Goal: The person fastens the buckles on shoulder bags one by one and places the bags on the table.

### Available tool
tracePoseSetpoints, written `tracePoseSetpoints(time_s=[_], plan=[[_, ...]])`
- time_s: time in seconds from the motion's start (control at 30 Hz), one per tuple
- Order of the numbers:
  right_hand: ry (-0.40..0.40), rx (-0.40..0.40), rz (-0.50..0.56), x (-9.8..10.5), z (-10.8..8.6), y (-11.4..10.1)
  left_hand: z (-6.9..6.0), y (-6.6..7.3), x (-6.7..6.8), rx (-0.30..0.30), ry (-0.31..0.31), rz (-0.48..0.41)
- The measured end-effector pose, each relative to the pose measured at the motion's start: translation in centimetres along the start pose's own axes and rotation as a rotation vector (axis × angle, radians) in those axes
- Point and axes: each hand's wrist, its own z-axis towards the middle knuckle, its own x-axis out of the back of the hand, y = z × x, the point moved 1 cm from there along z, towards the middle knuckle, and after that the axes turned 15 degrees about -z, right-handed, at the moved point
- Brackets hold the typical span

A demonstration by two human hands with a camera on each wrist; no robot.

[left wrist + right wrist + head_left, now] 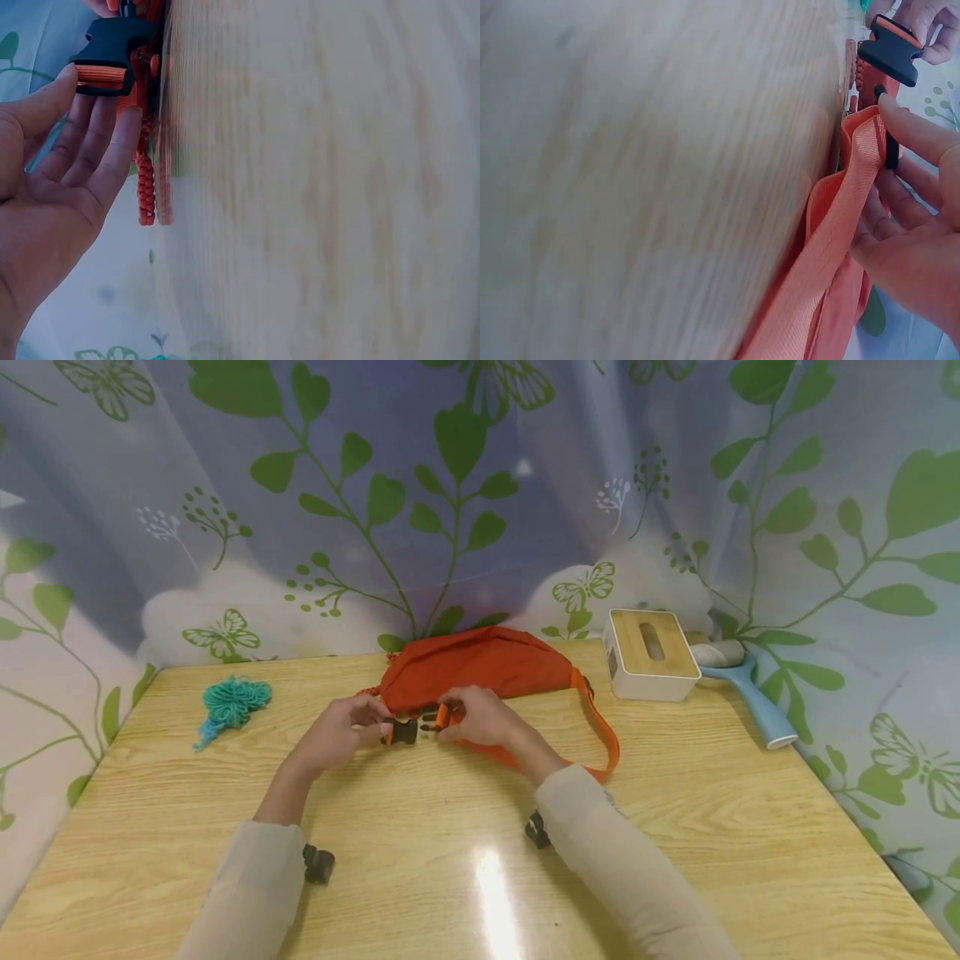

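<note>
A red-orange waist bag (480, 667) lies at the back of the table, its orange strap (607, 739) looping out on the right. My left hand (337, 735) pinches the black socket half of the buckle (112, 45) between thumb and fingers. Facing it, my right hand (480, 718) holds the pronged half of the buckle (431, 725) by its strap end, partly hidden by the fingers in the right wrist view. The two halves are close, with a small gap in the head view. A braided orange zip pull (146, 187) hangs beside the left hand.
A teal bundle of cord (234, 703) lies at the left on the wooden table (420, 860). At the back right stand a white tissue box (652, 656) with a wooden lid and a light-blue handled tool (761, 702). A leaf-patterned curtain (525, 527) hangs behind.
</note>
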Motion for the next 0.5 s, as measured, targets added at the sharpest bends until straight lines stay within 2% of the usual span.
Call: tracePoseSetpoints(time_s=[0.23,0.5], plan=[[0.028,0.038,0.036,0.54,-0.29,0.01,0.20,0.00,0.16,0.007,0.036,-0.040],[0.072,0.068,0.040,1.01,-0.82,0.09,0.29,0.18,0.31,-0.005,0.047,-0.193]])
